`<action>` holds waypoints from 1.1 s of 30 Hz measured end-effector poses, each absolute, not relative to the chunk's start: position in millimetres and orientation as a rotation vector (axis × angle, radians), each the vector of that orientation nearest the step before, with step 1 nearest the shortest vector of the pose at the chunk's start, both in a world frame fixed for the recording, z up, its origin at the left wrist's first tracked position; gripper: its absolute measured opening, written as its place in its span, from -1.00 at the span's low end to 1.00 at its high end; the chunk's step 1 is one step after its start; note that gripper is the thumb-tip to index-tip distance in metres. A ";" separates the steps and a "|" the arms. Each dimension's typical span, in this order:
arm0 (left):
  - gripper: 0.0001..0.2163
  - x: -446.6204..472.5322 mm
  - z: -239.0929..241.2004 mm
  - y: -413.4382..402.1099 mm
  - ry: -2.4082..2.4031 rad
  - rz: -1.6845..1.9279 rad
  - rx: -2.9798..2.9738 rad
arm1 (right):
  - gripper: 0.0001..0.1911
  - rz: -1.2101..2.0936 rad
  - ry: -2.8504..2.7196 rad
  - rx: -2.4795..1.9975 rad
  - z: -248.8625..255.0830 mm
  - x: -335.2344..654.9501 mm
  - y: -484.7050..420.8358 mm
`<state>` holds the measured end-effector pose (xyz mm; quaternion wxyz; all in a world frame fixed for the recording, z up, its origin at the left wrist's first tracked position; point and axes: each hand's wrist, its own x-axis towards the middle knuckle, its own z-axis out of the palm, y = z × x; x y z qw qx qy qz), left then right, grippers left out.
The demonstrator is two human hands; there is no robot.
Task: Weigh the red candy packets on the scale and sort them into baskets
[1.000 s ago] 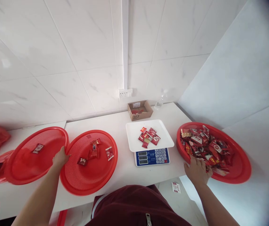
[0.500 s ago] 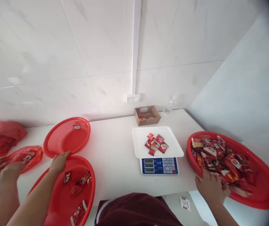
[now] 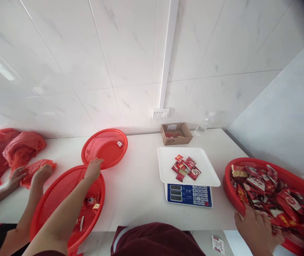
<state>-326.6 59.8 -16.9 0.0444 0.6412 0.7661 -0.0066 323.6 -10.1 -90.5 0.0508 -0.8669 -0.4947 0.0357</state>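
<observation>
My left hand (image 3: 93, 170) reaches over the near red basket (image 3: 38, 209), its fingers closed on the front rim of the far red basket (image 3: 84, 151). That far basket holds one small packet (image 3: 119, 143). Several snack packets (image 3: 89, 201) lie in the near one, partly hidden by my forearm. At the right, my right hand (image 3: 258, 229) lies across the near rim of a full red basket (image 3: 230, 193), thumb outside and fingers inside, beside many red packets (image 3: 258, 183). Several packets (image 3: 186, 167) lie on the white tray (image 3: 165, 156) of a blue scale (image 3: 189, 195).
At the left a co-worker's two hands (image 3: 42, 174) touch a red plastic bag (image 3: 32, 169). More red bags (image 3: 24, 145) lie behind. By the wall stand a cardboard box (image 3: 177, 134) and a clear bottle (image 3: 202, 126). A white packet (image 3: 218, 244) lies below the table edge.
The far basket has moved right along with my left hand, and the near basket has shifted away from the scale. The view has turned left. My right hand stays at its basket.
</observation>
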 end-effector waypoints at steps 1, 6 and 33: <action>-0.58 -314.2 -22.2 65.4 2.317 0.007 1.964 | -0.45 0.100 -1.503 -2.650 -90.5 323.3 -10.1; -0.57 -242.7 -52.6 92.9 2.253 0.157 1.943 | -0.48 0.084 -1.484 -2.667 -89.4 321.2 -9.1; -0.70 -118.1 -34.9 57.9 1.694 0.445 2.324 | -0.44 0.112 -1.437 -2.714 -80.1 310.7 -7.5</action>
